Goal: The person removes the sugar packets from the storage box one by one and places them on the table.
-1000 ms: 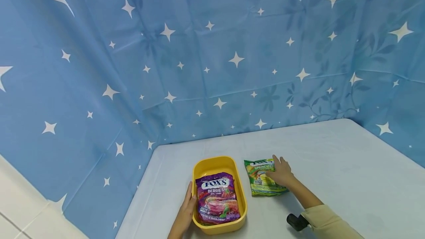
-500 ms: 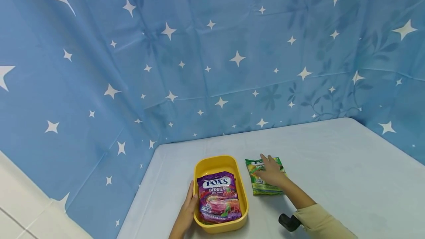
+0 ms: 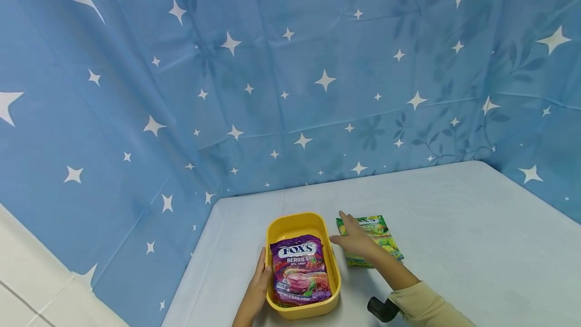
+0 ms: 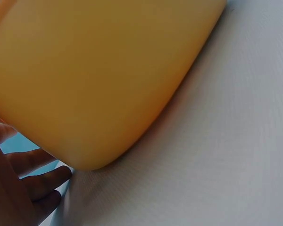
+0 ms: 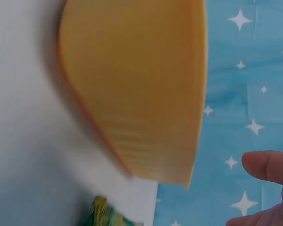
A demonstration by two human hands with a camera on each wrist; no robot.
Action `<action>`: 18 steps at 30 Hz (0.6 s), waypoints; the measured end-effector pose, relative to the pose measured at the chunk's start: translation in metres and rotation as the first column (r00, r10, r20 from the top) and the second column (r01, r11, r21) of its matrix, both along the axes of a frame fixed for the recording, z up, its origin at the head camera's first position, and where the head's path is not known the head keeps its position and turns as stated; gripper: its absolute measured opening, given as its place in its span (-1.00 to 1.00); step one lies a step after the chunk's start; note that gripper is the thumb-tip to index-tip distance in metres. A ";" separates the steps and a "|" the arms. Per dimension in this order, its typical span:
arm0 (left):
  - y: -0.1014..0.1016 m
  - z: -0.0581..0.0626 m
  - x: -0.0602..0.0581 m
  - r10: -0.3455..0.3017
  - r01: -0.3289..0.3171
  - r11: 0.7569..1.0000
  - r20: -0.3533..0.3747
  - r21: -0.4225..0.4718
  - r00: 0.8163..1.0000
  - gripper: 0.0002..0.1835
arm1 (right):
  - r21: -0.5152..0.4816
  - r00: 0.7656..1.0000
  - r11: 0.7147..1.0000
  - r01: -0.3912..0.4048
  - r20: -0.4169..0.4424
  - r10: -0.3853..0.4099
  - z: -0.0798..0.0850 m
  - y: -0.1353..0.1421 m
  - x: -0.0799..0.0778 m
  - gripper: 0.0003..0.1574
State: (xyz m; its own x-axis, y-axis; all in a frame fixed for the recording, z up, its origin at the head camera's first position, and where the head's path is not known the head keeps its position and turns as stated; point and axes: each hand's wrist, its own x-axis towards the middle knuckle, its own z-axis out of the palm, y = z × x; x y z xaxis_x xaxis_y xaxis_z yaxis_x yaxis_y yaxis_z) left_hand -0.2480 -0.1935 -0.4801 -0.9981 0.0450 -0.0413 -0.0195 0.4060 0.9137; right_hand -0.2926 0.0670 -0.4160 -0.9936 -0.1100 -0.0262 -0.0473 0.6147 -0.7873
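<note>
A yellow rounded tub [image 3: 335, 266] stands on the white-covered table, and a purple Fox's Berries candy bag [image 3: 300, 272] lies face up inside it. Along the tub's left side rests my left hand [image 3: 255, 290], fingers extended; the left wrist view has its fingertips [image 4: 56, 176] at the tub's lower corner. My right hand [image 3: 357, 241] is spread between the tub and a green Fox's candy bag [image 3: 380, 231], partly covering that bag in the head view. Nothing is in its grasp. The right wrist view shows its thumb [image 5: 266, 165] apart from the tub wall.
A blue curtain [image 3: 317, 90] with white stars hangs behind and to the left of the table [image 3: 454, 226]. A black device [image 3: 382, 310] sits at my right wrist, by the beige sleeve [image 3: 426, 307]. Pale tiles [image 3: 36, 276] show at lower left.
My right hand has moved left from over the green bag toward the tub, uncovering the bag's right side. The left hand, tub and both bags stay in place.
</note>
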 end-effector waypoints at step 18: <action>0.000 0.000 -0.001 -0.015 0.016 1.000 -0.023 0.009 1.000 -0.30 | -0.231 0.996 0.970 -0.074 0.036 0.084 0.008 -0.040 0.019 -0.02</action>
State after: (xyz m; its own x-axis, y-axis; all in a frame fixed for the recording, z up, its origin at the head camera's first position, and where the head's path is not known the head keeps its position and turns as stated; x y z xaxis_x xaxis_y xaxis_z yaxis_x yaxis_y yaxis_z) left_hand -0.2489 -0.1935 -0.4801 -0.9980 0.0607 -0.0174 0.0082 0.3981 0.9173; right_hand -0.2740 0.0269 -0.4084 -0.9799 -0.1965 -0.0355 -0.0499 0.4131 -0.9093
